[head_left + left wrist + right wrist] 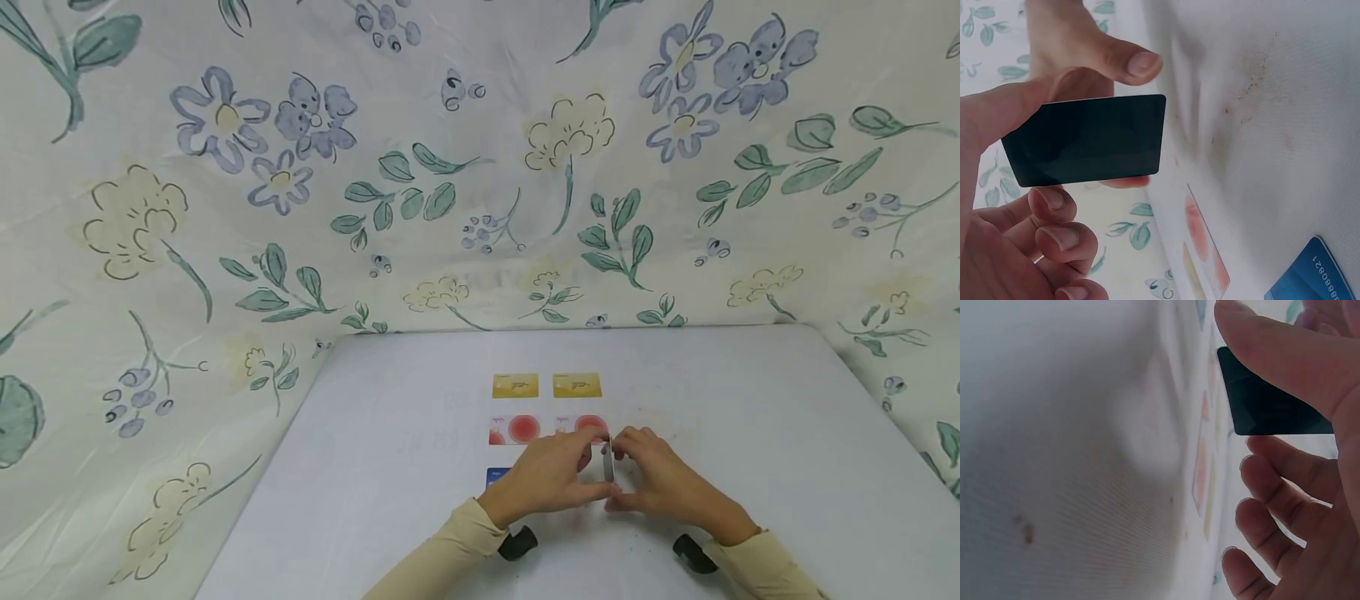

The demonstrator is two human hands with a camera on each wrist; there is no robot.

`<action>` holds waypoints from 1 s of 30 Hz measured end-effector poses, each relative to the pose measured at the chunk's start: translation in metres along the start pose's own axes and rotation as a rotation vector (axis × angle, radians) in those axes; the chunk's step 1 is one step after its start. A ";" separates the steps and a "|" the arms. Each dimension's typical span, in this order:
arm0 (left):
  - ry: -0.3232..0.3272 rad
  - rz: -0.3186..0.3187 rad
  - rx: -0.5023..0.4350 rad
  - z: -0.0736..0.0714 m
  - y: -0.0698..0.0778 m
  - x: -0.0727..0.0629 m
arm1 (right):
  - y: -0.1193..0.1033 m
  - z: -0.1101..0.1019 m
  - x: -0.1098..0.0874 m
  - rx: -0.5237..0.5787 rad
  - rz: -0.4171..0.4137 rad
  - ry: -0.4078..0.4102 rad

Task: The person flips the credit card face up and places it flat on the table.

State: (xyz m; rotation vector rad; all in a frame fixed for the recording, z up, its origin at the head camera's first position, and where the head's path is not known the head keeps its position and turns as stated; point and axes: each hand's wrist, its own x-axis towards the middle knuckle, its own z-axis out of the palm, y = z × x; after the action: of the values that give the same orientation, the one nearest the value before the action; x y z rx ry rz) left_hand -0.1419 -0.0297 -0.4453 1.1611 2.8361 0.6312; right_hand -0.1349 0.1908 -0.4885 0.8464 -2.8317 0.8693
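A dark-faced card [1091,140] stands on edge between my two hands, raised above the white table. The head view shows it nearly edge-on, so whether it is one card or a stack cannot be told. My left hand [551,475] holds it with the thumb at one long edge and fingers at the other. My right hand [660,479] pinches it from the other side, its thumb [1285,356] crossing the dark face in the right wrist view. Beyond the hands, two red-and-white cards [514,430] lie in a row. A blue card [497,475] is partly hidden by my left hand.
Two gold cards [515,386] lie side by side farthest back on the white table [390,433]. Flowered cloth [480,167] hangs behind the table and at both sides. Small brown specks [1250,81] mark the tabletop. Dark wrist straps [693,554] sit at both wrists.
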 end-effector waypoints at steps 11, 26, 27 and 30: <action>-0.016 -0.036 -0.030 -0.002 -0.004 -0.004 | -0.002 0.000 -0.001 -0.046 0.003 -0.006; -0.015 -0.088 -0.087 -0.006 -0.018 -0.015 | -0.002 -0.007 -0.001 -0.078 0.067 -0.044; -0.016 -0.091 -0.089 -0.006 -0.019 -0.016 | -0.003 -0.007 -0.001 -0.076 0.064 -0.044; -0.022 -0.097 -0.086 -0.005 -0.022 -0.017 | -0.003 -0.008 -0.001 -0.076 0.067 -0.047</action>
State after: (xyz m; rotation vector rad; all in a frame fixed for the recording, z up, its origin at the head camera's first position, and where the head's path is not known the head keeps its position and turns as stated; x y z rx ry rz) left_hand -0.1449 -0.0576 -0.4511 1.0051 2.7964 0.7217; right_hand -0.1336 0.1933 -0.4805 0.7770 -2.9287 0.7535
